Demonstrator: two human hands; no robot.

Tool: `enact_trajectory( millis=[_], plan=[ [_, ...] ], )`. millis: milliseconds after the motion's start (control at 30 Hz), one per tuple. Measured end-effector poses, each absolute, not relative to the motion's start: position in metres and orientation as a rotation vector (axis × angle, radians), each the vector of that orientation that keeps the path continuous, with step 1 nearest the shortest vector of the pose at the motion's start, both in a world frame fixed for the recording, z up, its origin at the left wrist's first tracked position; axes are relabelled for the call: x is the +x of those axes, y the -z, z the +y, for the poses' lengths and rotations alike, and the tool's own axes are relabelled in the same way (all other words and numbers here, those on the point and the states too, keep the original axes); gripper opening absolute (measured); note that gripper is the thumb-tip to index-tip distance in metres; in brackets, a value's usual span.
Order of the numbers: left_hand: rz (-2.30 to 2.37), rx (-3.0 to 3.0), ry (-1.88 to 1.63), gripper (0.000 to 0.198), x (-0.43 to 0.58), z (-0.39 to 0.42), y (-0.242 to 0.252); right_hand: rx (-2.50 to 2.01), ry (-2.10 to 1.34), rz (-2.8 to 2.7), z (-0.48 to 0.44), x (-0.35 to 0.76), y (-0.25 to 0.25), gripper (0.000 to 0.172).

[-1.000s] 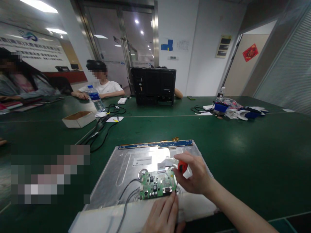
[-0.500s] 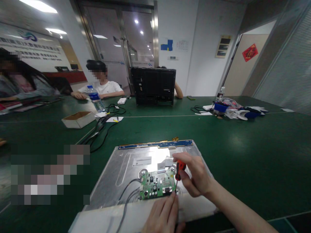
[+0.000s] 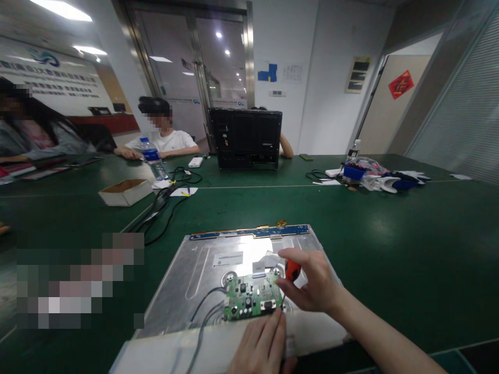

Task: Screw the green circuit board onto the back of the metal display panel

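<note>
My right hand (image 3: 317, 278) holds a screwdriver (image 3: 292, 270) by its red and black handle, between thumb and fingers. The thin shaft slants down to the lower right corner of a green circuit board (image 3: 249, 295); its tip is hidden by fingertips. My left hand (image 3: 261, 340) lies low at that corner, fingers stretched out side by side, fingertips right by the tip. The board sits on the metal back of a flat display panel (image 3: 202, 259), with dark cables (image 3: 205, 311) running from its left side. A blue circuit strip (image 3: 249, 233) lines the panel's far edge.
Across the green table (image 3: 390, 249) stands a black monitor casing (image 3: 246, 137). To the left are an open box (image 3: 127, 192), a water bottle (image 3: 154, 157) and black cables (image 3: 163, 205). A pile of bags and gloves (image 3: 384, 176) lies at the right. Several people sit around.
My right thumb and fingers have shifted around the screwdriver handle, which now shows more red and sits slightly to the right. My left hand and the panel have stayed put.
</note>
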State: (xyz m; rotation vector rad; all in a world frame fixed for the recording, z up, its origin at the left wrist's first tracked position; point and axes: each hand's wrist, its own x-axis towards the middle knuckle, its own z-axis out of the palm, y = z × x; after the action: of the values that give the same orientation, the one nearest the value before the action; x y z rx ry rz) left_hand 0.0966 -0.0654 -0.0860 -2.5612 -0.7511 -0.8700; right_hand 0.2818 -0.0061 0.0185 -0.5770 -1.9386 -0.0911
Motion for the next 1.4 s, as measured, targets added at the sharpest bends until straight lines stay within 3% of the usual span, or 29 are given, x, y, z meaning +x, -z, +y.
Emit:
enact_trajectory(
  millis=[167, 533, 967, 1200, 1400],
  plan=[
    [-0.761, -2.561, 0.869, 0.034, 0.0973, -0.0647, 0.0874, -0.548, 0.036, -1.957, -0.0082, 0.2831, -0.0252, 0.042],
    [-0.741, -2.568, 0.88, 0.035, 0.0964, -0.0647, 0.0873, -0.621, 0.154, -1.902, -0.0073, 0.28, -0.0182, 0.019],
    [-0.759, -2.549, 0.9, 0.032, 0.0987, -0.0642, 0.0849, -0.587, 0.002, -1.941, -0.0089, 0.2849, -0.0251, 0.036],
    [-0.752, -2.542, 0.881, 0.036, 0.0987, -0.0644, 0.0843, -0.58, 0.137, -1.871, -0.0093, 0.2815, -0.0226, 0.036],
    [-0.751, -2.545, 0.886, 0.036, 0.0974, -0.0643, 0.0864, -0.613, 0.143, -1.871, -0.0087, 0.2815, -0.0204, 0.022]
  ],
)
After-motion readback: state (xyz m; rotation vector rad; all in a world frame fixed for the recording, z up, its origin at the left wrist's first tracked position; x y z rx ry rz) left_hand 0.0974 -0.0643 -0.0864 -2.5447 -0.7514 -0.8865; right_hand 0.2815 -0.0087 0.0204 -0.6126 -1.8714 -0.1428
